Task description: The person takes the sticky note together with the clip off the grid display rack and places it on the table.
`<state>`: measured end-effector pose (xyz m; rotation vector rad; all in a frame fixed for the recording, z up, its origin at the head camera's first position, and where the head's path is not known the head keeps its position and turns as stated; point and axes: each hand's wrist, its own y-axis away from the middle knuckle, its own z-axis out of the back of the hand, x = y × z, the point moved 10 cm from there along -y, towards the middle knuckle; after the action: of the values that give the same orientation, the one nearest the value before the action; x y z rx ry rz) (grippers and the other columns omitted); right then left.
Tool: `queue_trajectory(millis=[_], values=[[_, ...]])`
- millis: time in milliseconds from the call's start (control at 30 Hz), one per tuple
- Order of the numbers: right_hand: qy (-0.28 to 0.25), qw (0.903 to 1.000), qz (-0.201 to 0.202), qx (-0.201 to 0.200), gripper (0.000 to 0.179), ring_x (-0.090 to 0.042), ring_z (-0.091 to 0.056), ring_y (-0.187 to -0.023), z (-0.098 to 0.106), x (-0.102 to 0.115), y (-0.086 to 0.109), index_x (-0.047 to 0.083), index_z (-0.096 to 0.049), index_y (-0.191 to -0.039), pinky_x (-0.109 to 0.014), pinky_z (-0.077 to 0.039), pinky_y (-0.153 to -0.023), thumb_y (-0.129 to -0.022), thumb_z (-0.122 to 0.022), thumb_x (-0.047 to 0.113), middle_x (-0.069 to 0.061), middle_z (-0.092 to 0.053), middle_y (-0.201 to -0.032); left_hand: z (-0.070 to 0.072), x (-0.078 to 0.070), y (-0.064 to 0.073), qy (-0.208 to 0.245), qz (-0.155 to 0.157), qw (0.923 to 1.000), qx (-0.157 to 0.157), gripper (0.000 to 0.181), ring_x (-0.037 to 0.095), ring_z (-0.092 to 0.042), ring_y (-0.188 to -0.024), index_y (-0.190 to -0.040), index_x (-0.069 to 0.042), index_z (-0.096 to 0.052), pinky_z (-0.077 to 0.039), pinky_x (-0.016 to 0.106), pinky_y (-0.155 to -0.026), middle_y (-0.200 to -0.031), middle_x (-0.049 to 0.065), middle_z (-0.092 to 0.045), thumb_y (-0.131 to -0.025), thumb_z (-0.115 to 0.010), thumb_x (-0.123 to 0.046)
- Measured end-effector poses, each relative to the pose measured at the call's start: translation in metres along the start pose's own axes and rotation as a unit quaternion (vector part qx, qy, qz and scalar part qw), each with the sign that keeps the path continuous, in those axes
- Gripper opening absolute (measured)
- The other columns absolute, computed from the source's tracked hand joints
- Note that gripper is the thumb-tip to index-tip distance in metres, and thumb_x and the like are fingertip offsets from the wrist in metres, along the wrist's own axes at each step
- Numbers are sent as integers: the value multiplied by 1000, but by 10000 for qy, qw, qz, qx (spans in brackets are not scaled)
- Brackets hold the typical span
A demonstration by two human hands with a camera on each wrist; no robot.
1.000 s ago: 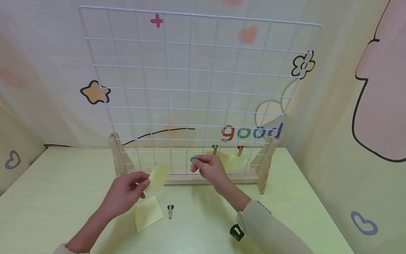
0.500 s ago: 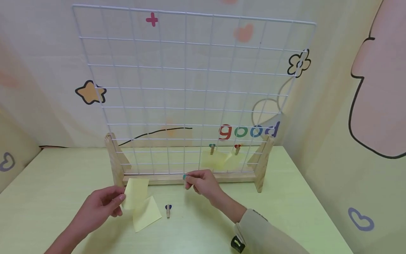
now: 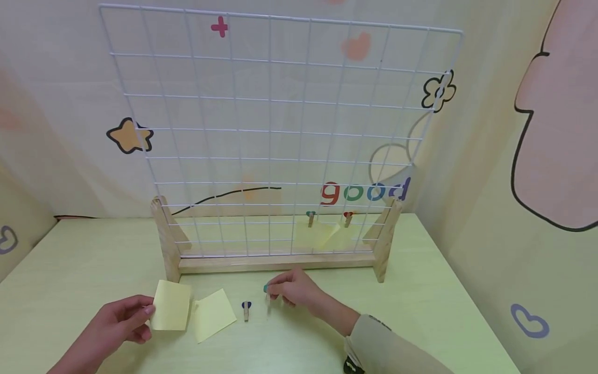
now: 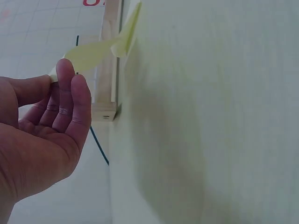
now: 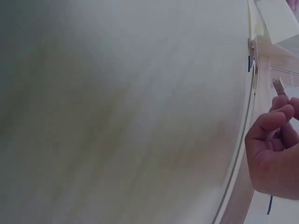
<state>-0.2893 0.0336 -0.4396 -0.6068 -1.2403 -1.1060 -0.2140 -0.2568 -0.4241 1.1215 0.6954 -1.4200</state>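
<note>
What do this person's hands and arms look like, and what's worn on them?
The left hand and right hand are bare, without gloves. The right forearm wears a beige sleeve; by its cuff is a small black object, too cut off to identify. No sleeve shows on the left forearm.

Backdrop [image 3: 252,78] carries multicoloured lowercase word "good" [image 3: 368,192] at 3 o'clock from head-view centre and magenta plus sign [image 3: 219,27] at 11 o'clock, while left wrist view shows cut-off red lettering [image 4: 91,4], unreadable, around 11 o'clock.
</note>
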Motion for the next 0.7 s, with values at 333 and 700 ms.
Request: queue_trajectory(millis=[333,700], values=[[402,9990,-210,-25,14,-9,-34,-43,-2,-10,-2,5,-70,-85,-21,-28,-40,-81,-64,17,0,-56,-61,-2,19,-1,-14,183,9998,33,48,17,-60,-66,-119,16,-41,-52,30,-64,-83,8,-61,-92,-50,-23],[800,9967,-96,84,14,-8,-33,-38,-7,-8,1,6,-70,-89,-21,-29,-39,-83,-62,15,-3,-62,-64,-4,37,1,-149,592,9981,81,49,20,-61,-66,-117,17,-42,-52,30,-63,-79,9,-63,-92,-50,-24]])
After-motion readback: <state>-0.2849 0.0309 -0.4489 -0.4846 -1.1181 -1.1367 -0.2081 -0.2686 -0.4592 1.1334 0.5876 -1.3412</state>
